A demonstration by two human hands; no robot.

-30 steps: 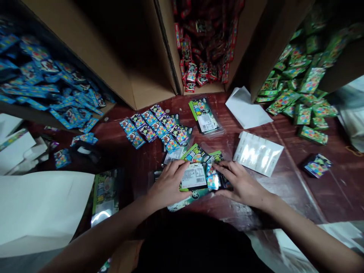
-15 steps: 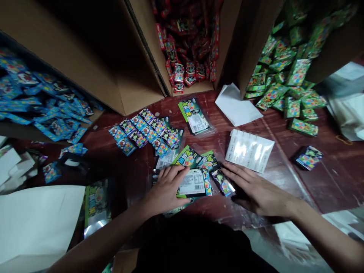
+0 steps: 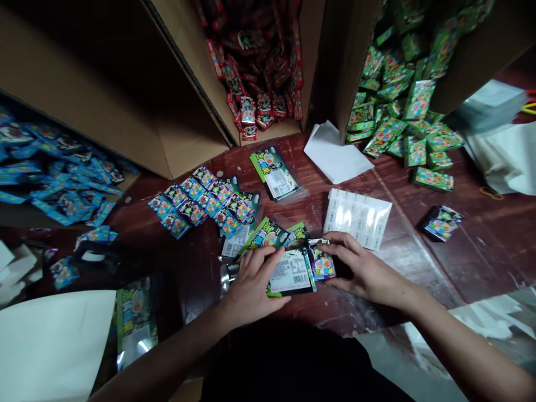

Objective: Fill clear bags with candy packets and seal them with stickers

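My left hand (image 3: 251,285) lies with fingers curled over a flat green pouch (image 3: 290,272) whose white barcode label faces up, on the dark red table (image 3: 419,262). My right hand (image 3: 360,269) pinches a small purple packet (image 3: 321,262) right beside that pouch. More green pouches (image 3: 268,234) lie just behind, partly under the hands. Two rows of small blue packets (image 3: 201,201) are lined up further back on the left.
Three open cardboard boxes stand at the back: blue packets (image 3: 54,178) left, red packets (image 3: 255,84) middle, green packets (image 3: 402,111) right. A clear pouch with a label (image 3: 276,172), white sheets (image 3: 335,153), a shiny white bag (image 3: 357,216), a lone packet (image 3: 441,222) and white paper (image 3: 50,340) lie around.
My right hand lifted off the table and closed on the purple packet, drawing it against the labelled pouch. The view tilted up and right; my left hand stayed on the pouch.
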